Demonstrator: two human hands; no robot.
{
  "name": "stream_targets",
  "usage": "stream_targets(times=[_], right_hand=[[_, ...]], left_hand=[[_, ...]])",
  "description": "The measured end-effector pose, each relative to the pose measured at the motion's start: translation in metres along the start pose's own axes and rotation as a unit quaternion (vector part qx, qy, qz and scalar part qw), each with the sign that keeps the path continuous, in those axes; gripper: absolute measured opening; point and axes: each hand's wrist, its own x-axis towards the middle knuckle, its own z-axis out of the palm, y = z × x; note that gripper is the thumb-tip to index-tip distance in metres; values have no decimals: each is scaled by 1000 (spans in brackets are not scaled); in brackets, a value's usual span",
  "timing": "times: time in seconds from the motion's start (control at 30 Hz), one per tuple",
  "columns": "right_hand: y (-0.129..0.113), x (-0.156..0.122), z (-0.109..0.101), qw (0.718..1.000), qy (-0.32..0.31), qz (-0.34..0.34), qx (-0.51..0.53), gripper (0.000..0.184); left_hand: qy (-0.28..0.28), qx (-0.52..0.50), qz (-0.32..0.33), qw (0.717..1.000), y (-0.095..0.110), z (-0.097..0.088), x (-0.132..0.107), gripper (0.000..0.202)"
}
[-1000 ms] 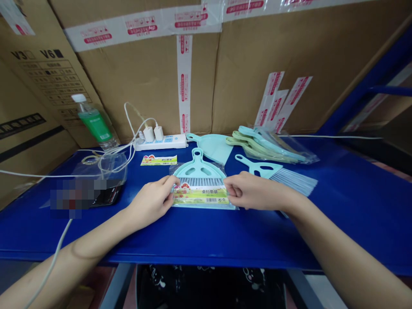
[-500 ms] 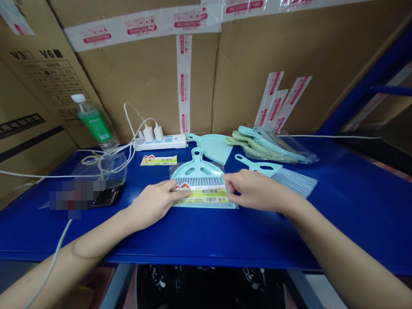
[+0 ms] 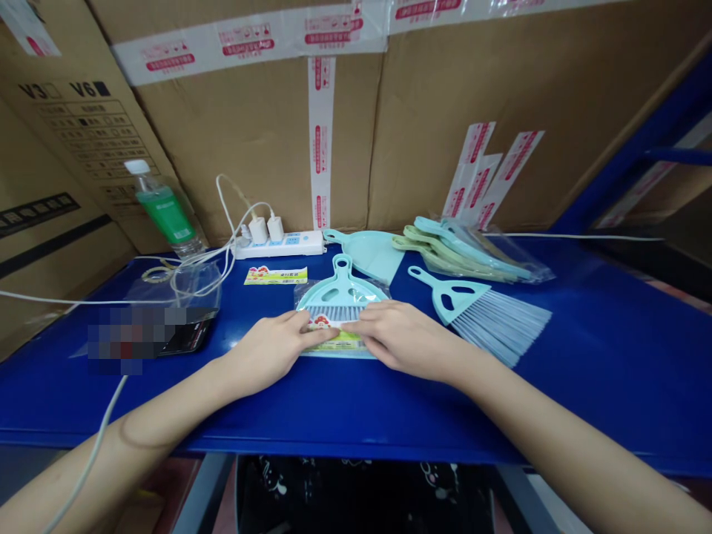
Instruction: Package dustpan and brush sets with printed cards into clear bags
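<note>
A light-blue dustpan (image 3: pixel 343 281) lies in a clear bag on the table, with a grey-bristled brush (image 3: pixel 334 313) nested in it. Across its lower part runs a yellow-green paper label (image 3: pixel 348 343) with a red picture. My left hand (image 3: pixel 272 345) is closed at the bag's left edge, thumb stretched over the label. Lying across the label from the right, my right hand (image 3: pixel 403 337) covers its right half. Its index finger is extended close to the left thumb, and it grips nothing visible. Right of it lies a loose light-blue brush (image 3: pixel 489 315).
Behind are a bare light-blue dustpan (image 3: pixel 374 252), bagged green and blue dustpans (image 3: pixel 472 248), a spare label (image 3: pixel 276 275) and a white power strip (image 3: pixel 281 245) with chargers. A bottle (image 3: pixel 165 211), cables and a dark flat object (image 3: pixel 186 336) are at left. Cardboard boxes (image 3: pixel 239 141) wall the back.
My right hand has moved left from the bag's right edge onto the label, uncovering more of the loose brush. My left hand stays nearly where it was.
</note>
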Motion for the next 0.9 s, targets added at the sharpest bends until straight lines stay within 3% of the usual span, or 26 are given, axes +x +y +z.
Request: stream_targets(times=[0.17,0.37,0.67,0.9], right_hand=[[3,-1,-6,999,-35,17,-5,44],[4,-3,-10,998,-49,41,8,39],[2,-5,-10,998,-36,39,18,41],[5,-5,-7,999,-21,33,33,48]], left_hand=[[-7,13,-16,1000,2,-1,0,53],[5,9,-24,1000,4,0,0,50],[105,79,20,991,11,12,1,39],[80,84,31,993,8,9,3,48]])
